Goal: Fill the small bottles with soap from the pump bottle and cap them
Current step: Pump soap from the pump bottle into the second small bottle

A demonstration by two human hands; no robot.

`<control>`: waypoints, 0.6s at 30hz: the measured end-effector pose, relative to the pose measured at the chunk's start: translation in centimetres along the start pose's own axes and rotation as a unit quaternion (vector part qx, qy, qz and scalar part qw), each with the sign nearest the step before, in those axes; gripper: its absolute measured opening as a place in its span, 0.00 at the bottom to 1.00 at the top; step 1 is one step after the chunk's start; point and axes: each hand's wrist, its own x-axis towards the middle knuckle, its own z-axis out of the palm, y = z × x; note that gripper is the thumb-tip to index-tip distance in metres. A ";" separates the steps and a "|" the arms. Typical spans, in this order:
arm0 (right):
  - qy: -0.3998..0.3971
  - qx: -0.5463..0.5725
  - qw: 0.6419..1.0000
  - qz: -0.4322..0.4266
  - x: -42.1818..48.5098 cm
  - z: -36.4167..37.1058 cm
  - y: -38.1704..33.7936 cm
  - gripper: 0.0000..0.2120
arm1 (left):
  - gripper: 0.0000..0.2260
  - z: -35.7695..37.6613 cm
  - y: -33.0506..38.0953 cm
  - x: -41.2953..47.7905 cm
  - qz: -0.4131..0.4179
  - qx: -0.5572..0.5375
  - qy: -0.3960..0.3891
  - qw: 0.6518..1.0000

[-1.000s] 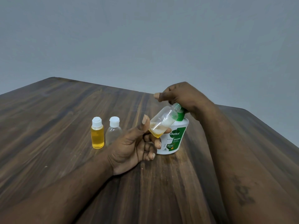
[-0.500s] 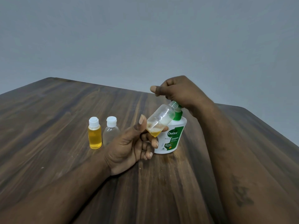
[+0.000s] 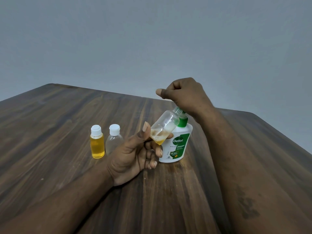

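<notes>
Clear small bottle (image 3: 166, 125) tilted, pinched in left hand (image 3: 130, 156); right hand (image 3: 184, 93) curled round pump bottle (image 3: 179, 146) top

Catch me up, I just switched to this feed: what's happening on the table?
A person is mid-fill. The left hand holds an uncapped small clear bottle tilted, its mouth at the nozzle of the Dettol pump bottle, while the right hand curls over the pump head. Only a little yellow soap lies in the small bottle. Left of them on the wooden table stand a full capped bottle of yellow soap and an empty-looking capped bottle.
</notes>
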 end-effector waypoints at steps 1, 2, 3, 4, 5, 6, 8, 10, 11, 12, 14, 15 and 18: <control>-0.015 -0.006 1.000 0.008 0.0 -0.1 0.0 0.17 | 0.38 0.0 0.0 0.0 -0.001 -0.004 0.001 1.000; -0.043 -0.013 0.999 0.022 0.0 -0.1 0.0 0.16 | 0.39 -0.1 0.0 0.0 0.000 -0.006 0.000 1.000; -0.081 -0.015 0.996 0.043 -0.1 -0.1 0.1 0.15 | 0.39 -0.1 0.0 0.0 0.002 -0.007 -0.004 1.000; -0.119 -0.011 0.990 0.071 -0.2 0.0 0.2 0.15 | 0.40 -0.2 0.0 0.0 0.007 -0.008 -0.008 1.000; -0.145 0.002 0.984 0.099 -0.3 0.1 0.4 0.15 | 0.40 -0.2 0.0 -0.1 0.009 -0.008 -0.012 1.000; -0.155 0.013 0.981 0.115 -0.4 0.1 0.5 0.16 | 0.40 -0.1 0.0 -0.1 0.011 -0.006 -0.014 1.000; -0.154 0.019 0.981 0.114 -0.4 0.1 0.5 0.17 | 0.39 -0.1 0.0 -0.2 0.012 -0.007 -0.010 1.000; -0.140 0.023 0.984 0.104 -0.4 -0.2 0.2 0.17 | 0.39 -0.1 0.1 -0.2 0.007 -0.017 -0.010 1.000; -0.126 0.019 0.988 0.092 -0.4 -0.3 0.0 0.17 | 0.38 -0.2 0.1 -0.1 0.004 -0.019 -0.012 1.000; -0.105 0.012 0.992 0.073 -0.4 -0.4 -0.1 0.17 | 0.38 -0.2 0.0 -0.1 0.005 -0.015 -0.013 1.000; -0.049 -0.003 0.998 0.028 -0.3 -0.4 -0.2 0.21 | 0.40 -0.1 0.0 -0.1 0.004 -0.004 -0.013 1.000; -0.025 -0.006 1.000 0.013 -0.3 -0.4 -0.3 0.22 | 0.42 0.1 0.1 -0.1 0.006 0.007 -0.017 1.000; -0.019 -0.006 1.000 0.012 -0.4 -0.2 -0.6 0.18 | 0.44 0.6 -0.1 -0.1 0.045 0.049 -0.016 0.998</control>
